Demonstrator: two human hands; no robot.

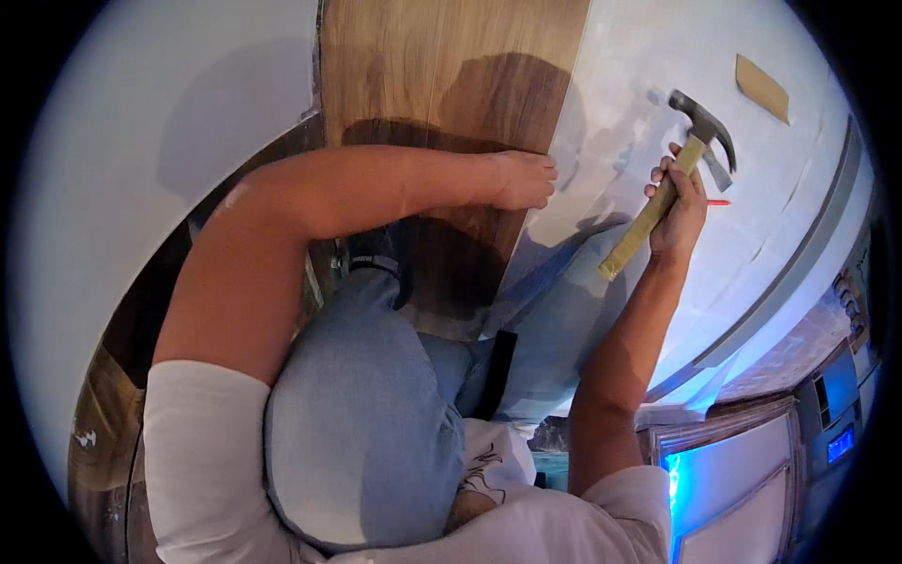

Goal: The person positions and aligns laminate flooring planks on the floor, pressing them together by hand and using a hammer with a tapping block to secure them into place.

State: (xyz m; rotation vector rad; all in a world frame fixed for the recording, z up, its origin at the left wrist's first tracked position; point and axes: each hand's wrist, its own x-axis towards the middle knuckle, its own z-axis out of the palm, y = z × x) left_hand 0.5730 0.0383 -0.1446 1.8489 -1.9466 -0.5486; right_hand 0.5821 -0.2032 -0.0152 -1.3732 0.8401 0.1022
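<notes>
My right hand (678, 197) grips the yellow-handled claw hammer (695, 122), its dark head raised toward the upper right over a white sheet (601, 85). A red, thin stick-like item (718, 202) shows just right of that hand. My left hand (528, 180) is closed, fingers curled down at the seam where the wood-look plank (442, 47) meets the white sheet; whether anything is inside its fingers is hidden.
My bent knee and jeans fill the lower middle. A white wall (132, 132) curves along the left. A tan scrap (763, 86) lies at upper right; a long grey strip (808, 249) runs along the right, with a panelled door (738, 489) and blue light below.
</notes>
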